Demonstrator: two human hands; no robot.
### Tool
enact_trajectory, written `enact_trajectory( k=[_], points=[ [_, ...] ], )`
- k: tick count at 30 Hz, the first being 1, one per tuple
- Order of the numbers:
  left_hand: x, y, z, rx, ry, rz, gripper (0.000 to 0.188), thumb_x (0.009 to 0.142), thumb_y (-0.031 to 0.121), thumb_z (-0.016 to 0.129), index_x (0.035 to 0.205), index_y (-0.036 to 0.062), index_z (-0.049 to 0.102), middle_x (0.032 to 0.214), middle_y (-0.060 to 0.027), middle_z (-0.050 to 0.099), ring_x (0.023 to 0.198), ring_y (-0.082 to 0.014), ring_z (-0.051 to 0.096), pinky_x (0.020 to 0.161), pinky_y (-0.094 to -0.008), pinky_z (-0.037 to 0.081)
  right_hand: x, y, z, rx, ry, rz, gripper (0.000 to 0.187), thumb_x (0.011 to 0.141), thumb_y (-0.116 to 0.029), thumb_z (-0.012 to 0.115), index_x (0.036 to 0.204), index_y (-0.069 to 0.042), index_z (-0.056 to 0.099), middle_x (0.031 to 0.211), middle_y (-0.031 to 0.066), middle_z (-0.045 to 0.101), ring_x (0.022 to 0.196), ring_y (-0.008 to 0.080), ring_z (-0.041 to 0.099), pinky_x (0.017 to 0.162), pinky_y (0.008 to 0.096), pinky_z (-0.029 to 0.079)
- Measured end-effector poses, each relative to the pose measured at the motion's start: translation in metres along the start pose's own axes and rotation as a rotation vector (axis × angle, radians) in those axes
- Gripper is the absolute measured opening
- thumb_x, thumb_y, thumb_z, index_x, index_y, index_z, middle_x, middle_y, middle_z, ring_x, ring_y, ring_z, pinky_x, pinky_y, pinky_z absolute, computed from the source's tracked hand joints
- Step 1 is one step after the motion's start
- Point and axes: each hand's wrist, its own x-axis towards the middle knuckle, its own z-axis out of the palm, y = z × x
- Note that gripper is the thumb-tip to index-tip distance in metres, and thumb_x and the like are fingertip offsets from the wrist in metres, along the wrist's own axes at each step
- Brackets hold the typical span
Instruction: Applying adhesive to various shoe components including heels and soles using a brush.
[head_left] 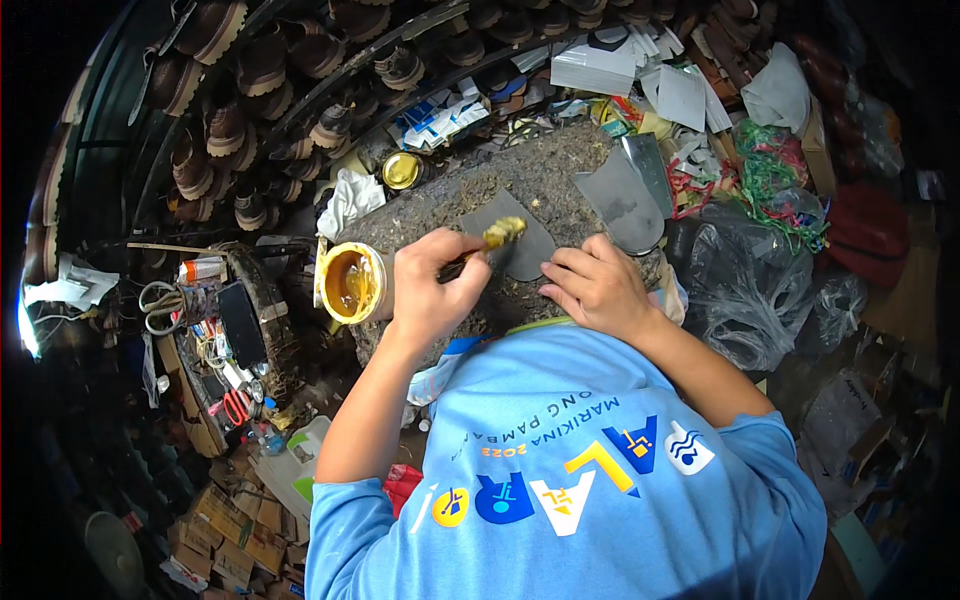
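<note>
My left hand is closed around the handle of a brush, whose bristles are thick with yellow glue. Beneath the bristles lies a grey sole-shaped sheet with one rounded end. At that sheet's right edge, the curled fingers of my right hand pinch or press it down; the fingertips are partly hidden. A second grey sheet with a rounded end rests to the right, overlapping a darker glossy piece. Left of my left hand stands an open tub of amber glue, its rim smeared yellow.
The work surface is rough and crusted. A smaller yellow-smeared can and a white cloth sit at its far left. Racks of brown shoes rise behind. Black plastic bags lie right; scissors and a phone lie left.
</note>
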Motion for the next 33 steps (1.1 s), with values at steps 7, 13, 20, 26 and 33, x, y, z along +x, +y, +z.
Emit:
enact_trajectory(
  k=[7,13,20,26,33],
  points=[
    [0.007,0.025,0.020,0.067,-0.170,0.240,0.009,0.080,0.009,0.072,0.082,0.0001,0.072,0.072,-0.0172,0.066,0.063,-0.0358,0.067,0.060,-0.0422,0.054,-0.005,-0.001,0.000,-0.010,0.038,0.025,0.026,0.078,-0.025,0.082,0.098,-0.009,0.077,0.097,-0.0040,0.067,0.083,0.0200,0.054,0.072,0.0321,0.051],
    [0.018,0.047,0.030,0.131,-0.144,-0.106,0.014,0.080,0.010,0.071,0.075,-0.0015,0.068,0.067,-0.0195,0.065,0.061,-0.0376,0.067,0.059,-0.0430,0.054,-0.004,0.000,0.001,0.057,0.054,0.048,0.022,0.078,-0.024,0.081,0.092,-0.009,0.075,0.089,-0.0015,0.061,0.084,0.0213,0.054,0.072,0.0340,0.051],
    [0.033,0.047,0.032,0.252,0.051,-0.128,0.015,0.082,0.010,0.069,0.077,-0.0040,0.070,0.072,-0.0229,0.068,0.063,-0.0337,0.070,0.061,-0.0401,0.054,-0.005,0.004,0.003,0.044,0.047,0.007,0.019,0.080,-0.024,0.078,0.090,-0.009,0.076,0.088,-0.0018,0.060,0.086,0.0218,0.053,0.076,0.0332,0.049],
    [0.052,0.048,0.029,0.262,0.034,-0.149,0.019,0.085,0.012,0.066,0.083,-0.0048,0.074,0.067,-0.0195,0.069,0.056,-0.0254,0.067,0.058,-0.0364,0.052,-0.006,0.007,0.003,0.052,0.029,0.009,0.027,0.077,-0.027,0.083,0.096,-0.008,0.078,0.098,-0.0039,0.067,0.083,0.0201,0.054,0.072,0.0313,0.051],
    [0.059,0.041,0.022,0.306,-0.018,-0.281,0.024,0.083,0.018,0.067,0.086,-0.0040,0.075,0.063,-0.0166,0.067,0.056,-0.0197,0.064,0.060,-0.0342,0.052,-0.005,0.007,0.005,0.069,0.042,0.028,0.018,0.081,-0.026,0.077,0.090,-0.010,0.076,0.091,-0.0025,0.061,0.087,0.0206,0.053,0.077,0.0315,0.049]
  ],
)
